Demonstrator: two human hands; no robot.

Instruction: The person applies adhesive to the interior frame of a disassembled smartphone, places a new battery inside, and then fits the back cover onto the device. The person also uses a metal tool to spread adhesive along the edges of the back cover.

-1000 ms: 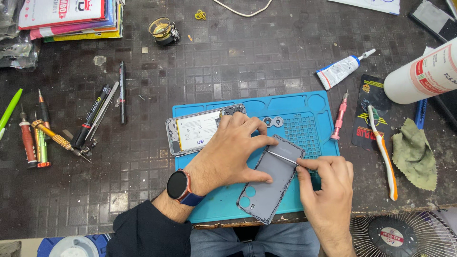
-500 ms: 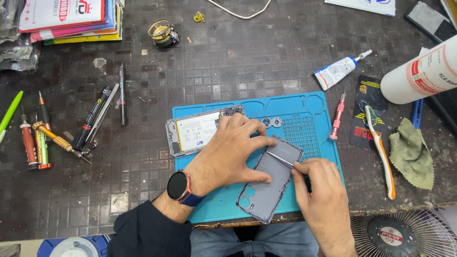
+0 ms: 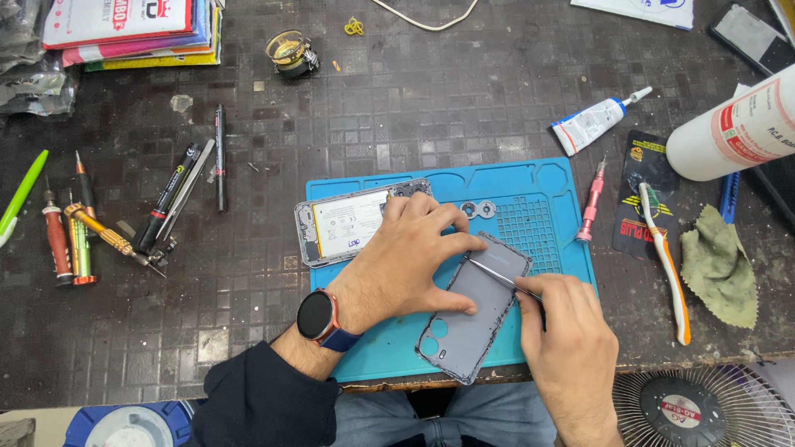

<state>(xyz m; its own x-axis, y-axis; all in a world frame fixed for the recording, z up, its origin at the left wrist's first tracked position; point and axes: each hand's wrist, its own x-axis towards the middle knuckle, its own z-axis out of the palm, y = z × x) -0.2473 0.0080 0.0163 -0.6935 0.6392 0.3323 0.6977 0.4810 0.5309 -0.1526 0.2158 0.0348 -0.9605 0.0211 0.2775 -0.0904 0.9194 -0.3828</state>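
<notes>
A grey phone back cover (image 3: 469, 324) lies inner side up on the blue work mat (image 3: 530, 207). My left hand (image 3: 410, 261) presses down on the cover's upper part with its fingers spread over it; a dark smartwatch sits on that wrist. My right hand (image 3: 567, 339) grips metal tweezers (image 3: 497, 273), whose tip rests on the cover near my left fingertips. An opened phone body (image 3: 344, 228) with a white battery lies on the mat just left of my left hand.
Screwdrivers and pens (image 3: 83, 232) lie at the left. A pink screwdriver (image 3: 591, 203), a glue tube (image 3: 598, 122), an orange-and-white toothbrush (image 3: 665, 265), a green cloth (image 3: 719, 265) and a white bottle (image 3: 737, 128) are at the right. A fan grille (image 3: 696, 406) sits at the lower right.
My right hand has shifted slightly up and left along the cover with the tweezers. My left hand stays pressed on the cover.
</notes>
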